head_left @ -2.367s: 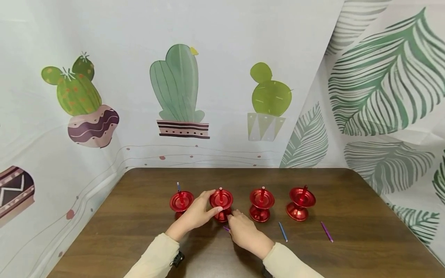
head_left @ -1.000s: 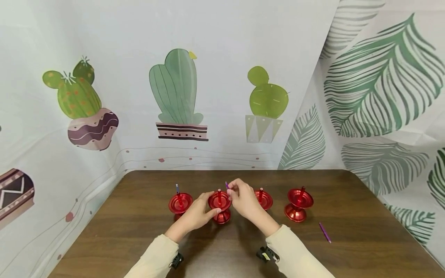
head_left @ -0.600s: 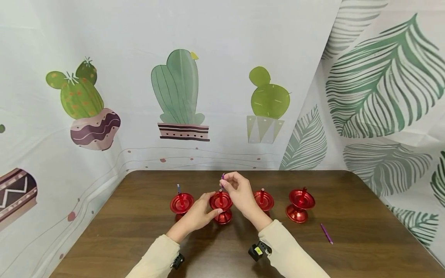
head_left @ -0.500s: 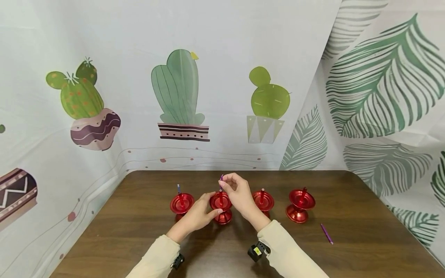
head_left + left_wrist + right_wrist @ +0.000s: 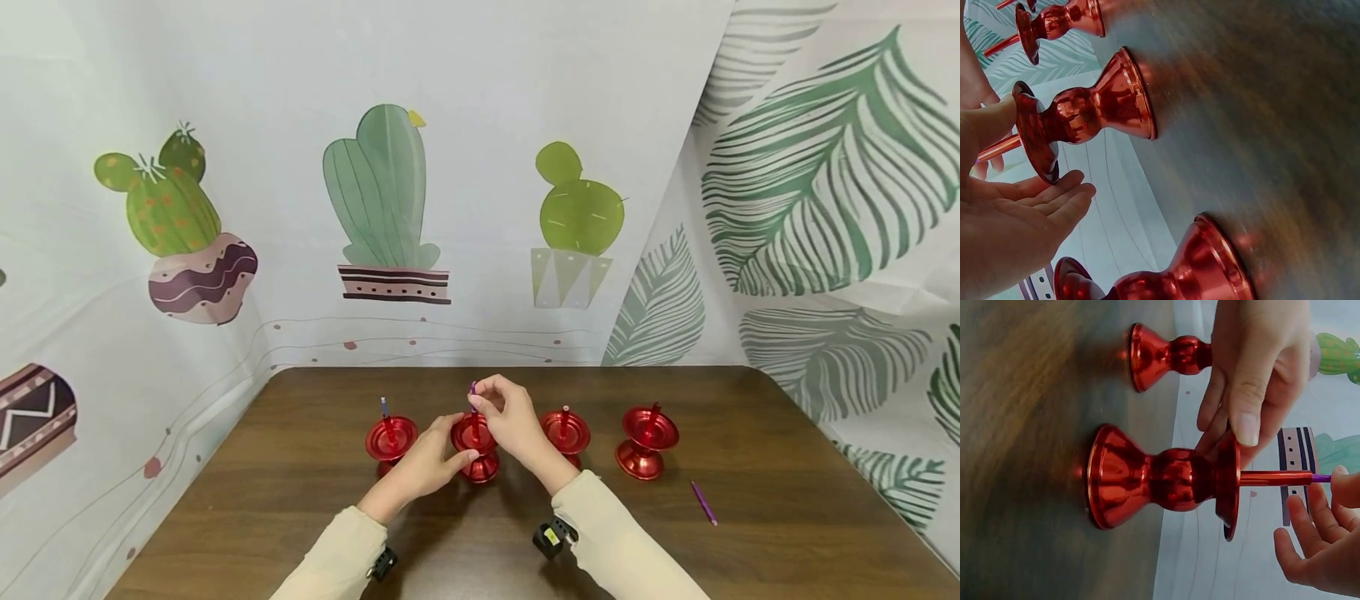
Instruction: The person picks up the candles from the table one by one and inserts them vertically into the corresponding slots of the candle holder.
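Red holder (image 5: 480,468), second from left on the counter (image 5: 255,508): my left fingers (image 5: 1072,203) clamp its dish rim (image 5: 1229,503), apparently to steady it, while my right fingers (image 5: 1302,528) pinch a purple stick (image 5: 1320,478) upright at its tube (image 5: 1275,478) top, likely for alignment.

On my feed I get a brown wood-grain desk (image 5: 247,500), far corners rounded, back edge meeting a whitish printed backdrop (image 5: 480,67). Prints left to right: patterned pot (image 5: 37,421) cut off at the view's edge, spotted cactus (image 5: 172,212) in wavy-banded pot (image 5: 202,281), tall grey-green cactus (image 5: 392,187), lime-green cactus (image 5: 581,217), big striped leaves (image 5: 832,167). Thin curving lines with reddish dots (image 5: 350,345) run low across it. I see creases at both sides. Light looks even, soft sheen on the desk's near part.
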The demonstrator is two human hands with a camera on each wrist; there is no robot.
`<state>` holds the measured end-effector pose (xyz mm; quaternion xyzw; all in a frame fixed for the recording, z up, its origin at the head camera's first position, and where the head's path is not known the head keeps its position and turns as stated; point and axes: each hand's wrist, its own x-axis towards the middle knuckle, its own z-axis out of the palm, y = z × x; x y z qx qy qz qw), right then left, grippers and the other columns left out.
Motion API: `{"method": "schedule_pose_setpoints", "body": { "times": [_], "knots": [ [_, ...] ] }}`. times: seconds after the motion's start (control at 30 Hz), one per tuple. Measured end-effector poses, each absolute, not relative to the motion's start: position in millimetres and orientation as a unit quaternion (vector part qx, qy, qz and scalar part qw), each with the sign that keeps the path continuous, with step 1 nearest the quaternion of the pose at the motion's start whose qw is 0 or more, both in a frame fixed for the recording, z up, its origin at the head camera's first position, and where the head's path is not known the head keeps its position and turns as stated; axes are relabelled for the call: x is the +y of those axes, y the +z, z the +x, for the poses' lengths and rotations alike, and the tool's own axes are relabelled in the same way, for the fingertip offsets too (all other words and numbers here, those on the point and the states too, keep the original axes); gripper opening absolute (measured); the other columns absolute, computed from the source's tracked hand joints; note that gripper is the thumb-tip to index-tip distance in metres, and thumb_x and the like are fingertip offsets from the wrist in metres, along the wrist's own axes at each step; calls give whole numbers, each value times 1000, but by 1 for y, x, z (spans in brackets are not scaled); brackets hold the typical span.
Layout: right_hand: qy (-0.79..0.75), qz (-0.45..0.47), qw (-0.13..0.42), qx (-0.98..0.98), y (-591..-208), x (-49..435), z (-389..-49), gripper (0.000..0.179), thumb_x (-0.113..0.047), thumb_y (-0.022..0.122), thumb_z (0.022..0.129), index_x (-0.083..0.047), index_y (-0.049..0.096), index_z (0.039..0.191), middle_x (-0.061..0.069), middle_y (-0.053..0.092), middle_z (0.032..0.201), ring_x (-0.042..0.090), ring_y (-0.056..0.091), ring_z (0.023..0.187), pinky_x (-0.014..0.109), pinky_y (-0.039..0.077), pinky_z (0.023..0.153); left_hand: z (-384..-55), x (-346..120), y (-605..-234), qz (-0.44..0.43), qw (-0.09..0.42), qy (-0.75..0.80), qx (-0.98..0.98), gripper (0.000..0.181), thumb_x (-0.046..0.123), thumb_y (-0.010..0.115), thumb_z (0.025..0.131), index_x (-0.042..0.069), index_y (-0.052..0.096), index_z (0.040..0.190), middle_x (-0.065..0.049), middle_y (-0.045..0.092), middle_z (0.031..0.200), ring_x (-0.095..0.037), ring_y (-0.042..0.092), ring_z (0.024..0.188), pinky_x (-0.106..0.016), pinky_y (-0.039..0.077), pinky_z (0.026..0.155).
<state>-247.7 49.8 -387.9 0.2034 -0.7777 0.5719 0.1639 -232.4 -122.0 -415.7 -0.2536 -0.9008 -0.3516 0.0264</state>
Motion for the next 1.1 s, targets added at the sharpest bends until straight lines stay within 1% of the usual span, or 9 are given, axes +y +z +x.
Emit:
{"method": "schedule_pose_setpoints", "body": {
  "times": [0.1, 0.3, 0.5, 0.67, 0.77, 0.87, 0.97, 1.03, 1.1],
  "knots": [
    [554, 206, 167, -789, -388, 49, -248, 4, -3, 66, 89, -3, 62, 89, 9, 68, 87, 19, 63, 77, 27, 54, 71, -232, -122, -416, -253, 24, -352, -901, 64, 22, 70, 89, -10, 41, 136, -24, 52, 129, -36, 55, 118, -49, 45, 97],
    [543, 198, 161, -800, -388, 47, -249, 4, -4, 65, 90, -4, 61, 91, 7, 68, 89, 19, 64, 82, 29, 54, 76, -233, -123, -416, -250, 25, -354, -901, 63, 22, 70, 89, -10, 41, 136, -24, 52, 129, -35, 55, 117, -49, 46, 97],
    [514, 201, 159, -818, -385, 47, -247, 6, -4, 64, 90, -6, 59, 94, 6, 65, 90, 18, 62, 83, 32, 55, 78, -232, -123, -416, -250, 22, -357, -900, 64, 21, 69, 90, -11, 39, 137, -25, 50, 131, -36, 54, 119, -50, 45, 98],
    [488, 212, 151, -833, -380, 52, -244, 8, -7, 65, 91, -7, 60, 98, 7, 66, 94, 21, 63, 86, 37, 55, 81, -232, -122, -416, -255, 23, -365, -895, 65, 21, 68, 90, -12, 38, 138, -27, 48, 134, -37, 52, 122, -51, 43, 100],
    [476, 224, 141, -838, -379, 56, -242, 14, -9, 64, 92, -5, 61, 105, 8, 66, 99, 23, 65, 92, 38, 54, 85, -230, -121, -416, -253, 25, -374, -892, 65, 21, 67, 91, -12, 37, 139, -27, 46, 136, -38, 50, 123, -52, 42, 100],
    [480, 244, 123, -834, -376, 62, -237, 25, -9, 64, 92, -2, 59, 116, 12, 66, 107, 26, 64, 102, 40, 52, 90, -227, -119, -417, -247, 47, -378, -891, 64, 22, 65, 92, -11, 36, 140, -27, 45, 137, -39, 49, 125, -52, 41, 101],
    [490, 256, 111, -826, -373, 68, -232, 33, -9, 63, 93, 0, 56, 125, 16, 64, 116, 30, 61, 109, 43, 49, 94, -224, -116, -416, -237, 92, -382, -889, 62, 21, 64, 93, -9, 37, 140, -26, 45, 137, -38, 48, 126, -51, 41, 102],
    [489, 261, 116, -824, -371, 73, -229, 35, -10, 62, 94, 1, 55, 127, 18, 63, 120, 32, 59, 113, 45, 47, 96, -221, -114, -415, -228, 127, -388, -884, 59, 19, 63, 94, -8, 38, 141, -25, 46, 137, -37, 47, 127, -51, 40, 102],
    [483, 261, 131, -826, -369, 79, -227, 36, -11, 62, 94, 0, 56, 128, 17, 62, 124, 32, 58, 116, 47, 46, 97, -219, -112, -414, -219, 156, -397, -878, 58, 19, 62, 94, -6, 39, 141, -23, 47, 137, -35, 47, 127, -50, 40, 103]
  ]
}}
